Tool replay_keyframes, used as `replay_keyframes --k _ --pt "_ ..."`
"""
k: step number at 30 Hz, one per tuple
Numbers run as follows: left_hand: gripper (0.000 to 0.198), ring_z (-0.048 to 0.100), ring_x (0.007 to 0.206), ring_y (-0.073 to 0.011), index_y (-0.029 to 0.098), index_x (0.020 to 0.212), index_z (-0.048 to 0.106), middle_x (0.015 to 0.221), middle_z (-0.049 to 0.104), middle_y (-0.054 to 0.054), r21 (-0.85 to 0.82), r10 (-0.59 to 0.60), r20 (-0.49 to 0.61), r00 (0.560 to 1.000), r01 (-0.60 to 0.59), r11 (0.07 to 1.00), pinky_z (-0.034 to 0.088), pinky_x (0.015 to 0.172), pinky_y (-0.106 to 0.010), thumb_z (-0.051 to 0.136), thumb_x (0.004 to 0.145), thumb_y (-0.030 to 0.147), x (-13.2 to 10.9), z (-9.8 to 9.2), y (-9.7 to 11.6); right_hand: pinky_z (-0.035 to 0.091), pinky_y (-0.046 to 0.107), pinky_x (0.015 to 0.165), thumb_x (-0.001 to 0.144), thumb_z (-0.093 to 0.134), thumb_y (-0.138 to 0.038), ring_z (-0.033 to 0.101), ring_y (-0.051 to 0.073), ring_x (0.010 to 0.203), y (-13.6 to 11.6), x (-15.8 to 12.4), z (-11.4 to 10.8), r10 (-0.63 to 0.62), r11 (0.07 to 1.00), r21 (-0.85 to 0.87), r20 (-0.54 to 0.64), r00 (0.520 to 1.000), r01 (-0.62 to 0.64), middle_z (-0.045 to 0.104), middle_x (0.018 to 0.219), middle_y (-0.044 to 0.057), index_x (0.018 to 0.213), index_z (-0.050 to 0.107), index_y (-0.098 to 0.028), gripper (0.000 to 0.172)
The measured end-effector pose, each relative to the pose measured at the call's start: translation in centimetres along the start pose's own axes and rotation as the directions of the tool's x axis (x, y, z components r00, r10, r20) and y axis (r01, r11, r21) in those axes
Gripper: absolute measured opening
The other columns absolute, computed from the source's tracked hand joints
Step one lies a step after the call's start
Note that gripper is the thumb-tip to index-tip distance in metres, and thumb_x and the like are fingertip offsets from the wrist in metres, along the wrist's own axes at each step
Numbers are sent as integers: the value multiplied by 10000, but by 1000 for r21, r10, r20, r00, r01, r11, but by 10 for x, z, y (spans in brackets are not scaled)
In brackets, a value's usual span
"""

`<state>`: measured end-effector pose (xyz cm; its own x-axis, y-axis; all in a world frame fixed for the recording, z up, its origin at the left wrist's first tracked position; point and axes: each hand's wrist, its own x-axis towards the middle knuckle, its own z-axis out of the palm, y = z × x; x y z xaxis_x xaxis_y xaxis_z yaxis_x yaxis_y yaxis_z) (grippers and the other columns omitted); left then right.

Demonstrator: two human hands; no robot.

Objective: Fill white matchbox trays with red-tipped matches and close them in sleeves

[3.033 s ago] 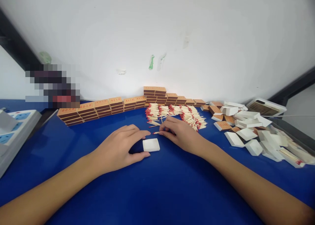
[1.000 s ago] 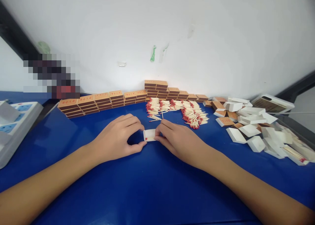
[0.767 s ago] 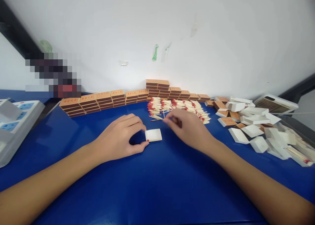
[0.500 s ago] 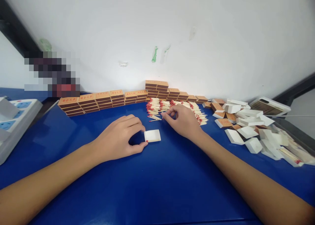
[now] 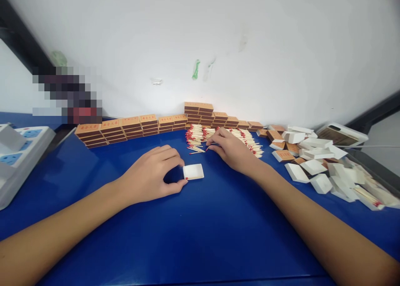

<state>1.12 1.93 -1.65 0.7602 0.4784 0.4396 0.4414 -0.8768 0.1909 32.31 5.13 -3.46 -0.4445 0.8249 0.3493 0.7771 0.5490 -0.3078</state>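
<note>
My left hand (image 5: 158, 171) grips the left end of a small white matchbox tray (image 5: 195, 170) between thumb and fingers. The tray lies open side up on the blue table, with at least one match along its near wall, its red head by my thumb. My right hand (image 5: 229, 150) is at the near edge of a pile of matches (image 5: 196, 132). Its thumb and fingertips are closed on a match (image 5: 206, 149), whose red head shows below them; the rest is mostly hidden. My right hand covers part of the pile.
Stacked orange-brown matchboxes (image 5: 131, 125) line the wall. To the right lie loose white trays (image 5: 314, 167), matchbox sleeves (image 5: 283, 156) and a phone-like object (image 5: 343, 135) leaning by a cable. A white power strip (image 5: 34, 152) sits at the left.
My right hand's fingers have shifted at the edge of the pile, and a red match head now shows below the fingertips. My left hand and the tray stay in place.
</note>
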Motion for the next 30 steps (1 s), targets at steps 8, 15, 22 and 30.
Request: replay_keyframes --k 8,15,22,30 --pt "225 705 987 -253 172 1108 748 1055 759 -84 8 5 9 1000 -5 1000 579 900 -420 724 1012 374 -1 -1 0 527 413 906 1067 525 -214 632 274 1018 -2 -1 -7 34 996 -85 34 999 -31 629 1110 129 1009 635 -206 124" --pt "208 705 981 -255 176 1093 757 1042 758 -82 -2 -1 13 1000 1 1000 576 906 -414 734 1003 362 -1 -1 1 484 394 831 1067 543 -280 627 266 926 6 -8 -24 144 976 -154 -57 988 -152 636 1040 119 963 626 -210 151" --pt "212 703 989 -253 170 1105 754 1055 753 -84 -9 -2 19 1000 2 1000 572 910 -415 731 1009 358 -2 0 1 471 387 817 1048 541 -237 627 267 920 4 -7 -17 163 966 -200 -10 987 -161 658 994 120 938 649 -195 160" --pt "227 708 992 -251 165 1114 750 1068 764 -91 -5 7 8 1000 -7 1000 581 896 -417 715 1020 368 -1 -1 1 482 383 825 1032 639 -326 623 264 929 4 -10 -22 152 980 -141 47 987 -144 664 1002 106 966 691 -201 151"
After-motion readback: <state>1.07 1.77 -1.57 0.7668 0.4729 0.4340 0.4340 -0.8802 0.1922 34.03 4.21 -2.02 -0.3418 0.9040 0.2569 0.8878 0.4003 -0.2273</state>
